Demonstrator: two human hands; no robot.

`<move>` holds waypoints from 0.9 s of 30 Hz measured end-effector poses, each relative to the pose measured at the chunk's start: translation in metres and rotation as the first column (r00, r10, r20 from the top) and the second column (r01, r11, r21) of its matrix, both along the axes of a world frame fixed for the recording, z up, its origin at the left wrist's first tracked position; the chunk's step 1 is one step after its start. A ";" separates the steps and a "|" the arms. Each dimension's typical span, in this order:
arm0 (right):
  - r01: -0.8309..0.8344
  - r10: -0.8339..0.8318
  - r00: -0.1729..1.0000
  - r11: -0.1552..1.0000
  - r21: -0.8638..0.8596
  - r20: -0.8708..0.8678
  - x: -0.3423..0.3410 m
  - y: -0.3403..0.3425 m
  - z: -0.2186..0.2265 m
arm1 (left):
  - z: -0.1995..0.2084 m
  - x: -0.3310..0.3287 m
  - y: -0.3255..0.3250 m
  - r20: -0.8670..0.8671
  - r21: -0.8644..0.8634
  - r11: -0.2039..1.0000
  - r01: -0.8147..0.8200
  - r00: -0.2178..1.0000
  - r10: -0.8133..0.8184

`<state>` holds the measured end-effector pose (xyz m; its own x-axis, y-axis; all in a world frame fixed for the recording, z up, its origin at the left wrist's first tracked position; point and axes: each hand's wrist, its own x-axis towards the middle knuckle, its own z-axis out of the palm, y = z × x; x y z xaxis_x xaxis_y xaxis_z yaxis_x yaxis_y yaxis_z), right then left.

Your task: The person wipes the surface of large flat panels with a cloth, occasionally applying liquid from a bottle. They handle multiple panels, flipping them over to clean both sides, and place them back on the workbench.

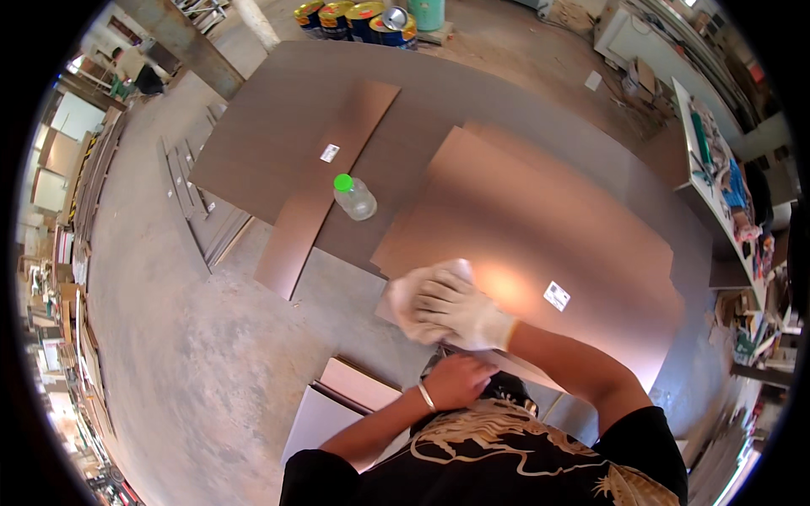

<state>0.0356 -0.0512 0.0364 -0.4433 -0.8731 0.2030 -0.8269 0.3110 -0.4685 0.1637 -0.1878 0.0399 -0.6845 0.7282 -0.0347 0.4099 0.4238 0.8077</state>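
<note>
My right hand (469,315), in a pale work glove, presses a bunched whitish cloth (408,305) at the near left edge of a stack of glossy brown panels (540,219). Its fingers curl over the cloth, and both are a little blurred. A white label (556,296) sits on the top panel, right of the glove. My left hand (460,381) is bare, with a bracelet at the wrist, and rests close to my waist. Its fingers look curled in; what they hold, if anything, is hidden. A clear bottle with a green cap (355,199) stands left of the stack.
A long narrow brown board (327,190) lies on the large dark table (278,110), overhanging its near edge. Boards (350,390) lean by my left side. Paint cans (363,21) stand beyond the table; a cluttered shelf (717,177) is at right. A person (139,69) crouches far left.
</note>
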 end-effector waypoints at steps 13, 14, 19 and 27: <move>0.809 -0.909 0.294 0.071 0.583 -0.296 0.239 0.217 -0.010 | -0.053 -0.161 -0.043 -0.655 -0.354 0.672 -0.650 0.685 0.318; 0.851 -0.953 0.279 0.188 0.491 -0.121 0.215 0.177 -0.012 | -0.055 -0.165 -0.028 -0.658 -0.445 0.606 -0.659 0.700 0.278; 0.679 -0.671 0.733 0.729 -0.080 0.112 0.122 0.058 -0.034 | -0.073 -0.186 -0.032 -0.665 -0.455 0.629 -0.630 0.710 0.231; 0.891 -0.973 -0.103 -0.183 0.415 -0.208 0.271 0.295 0.012 | -0.075 -0.183 -0.056 -0.680 -0.552 0.436 -0.711 0.686 0.258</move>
